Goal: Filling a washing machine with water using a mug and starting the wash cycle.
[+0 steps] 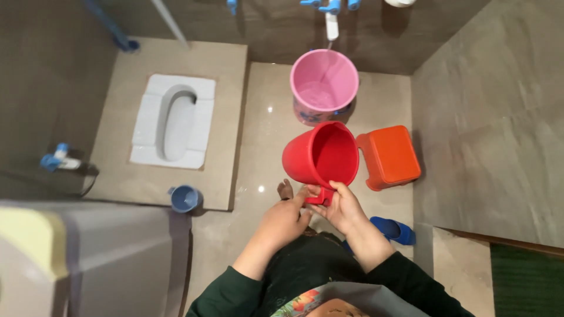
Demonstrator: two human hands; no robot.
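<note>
While water is trickling from the tap [332, 26] into the pink bucket [324, 85] below, the right hand [343, 208] is gripping the red mug [321, 155] by its handle, above the floor [264, 147], mouth tipped toward the viewer. The left hand [285, 217], fingers loosely curled, is touching that handle, steadying it.

Grey-brown tiled walls [493, 117] close in a small bathroom with a glossy beige tiled floor [264, 135] that catches spots of light. A white squat toilet pan [171, 122] sits in a raised beige platform [226, 88] at the left, with blue taps [329, 6] on the far wall. A dark green mat [526, 276] lies at the lower right, beyond a step.
</note>
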